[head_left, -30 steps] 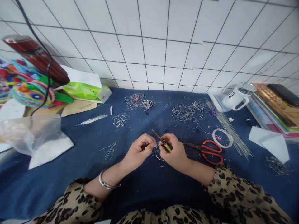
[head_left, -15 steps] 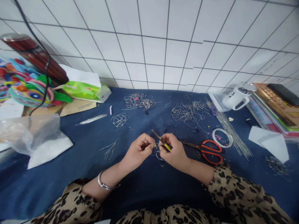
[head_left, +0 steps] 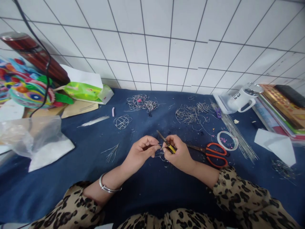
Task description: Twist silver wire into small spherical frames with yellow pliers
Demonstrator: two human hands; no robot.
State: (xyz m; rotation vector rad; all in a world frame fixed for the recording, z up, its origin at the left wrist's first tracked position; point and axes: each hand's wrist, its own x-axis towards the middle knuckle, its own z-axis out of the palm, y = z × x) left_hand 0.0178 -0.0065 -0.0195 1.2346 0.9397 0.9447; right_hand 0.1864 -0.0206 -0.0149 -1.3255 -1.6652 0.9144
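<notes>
Right in front of the person, a thin looped wire (head_left: 164, 157) sits between the two hands, low over the blue-covered surface (head_left: 140, 197) and partly hidden by the fingers. The left hand (head_left: 144, 150) pinches it between thumb and forefinger. The right hand (head_left: 179, 156) has its fingers curled around yellow-handled pliers (head_left: 172, 149), their dark tip pointing up and toward the left; whether those fingers also grip the wire, I cannot tell.

Just beside the right hand lie red-handled scissors (head_left: 215, 155), then a white ring (head_left: 235, 143) with pink beads (head_left: 223, 140) inside it and a bundle of straight wires (head_left: 240, 138). To the left of the left hand are a few short wires (head_left: 112, 152); beyond the hands rest a round wire frame (head_left: 122, 121) and two tangled heaps (head_left: 192, 113). Farther out, a white mug (head_left: 241, 99) stands near books (head_left: 274, 114) on the right, and a red flask (head_left: 51, 65) leans at the far left.
</notes>
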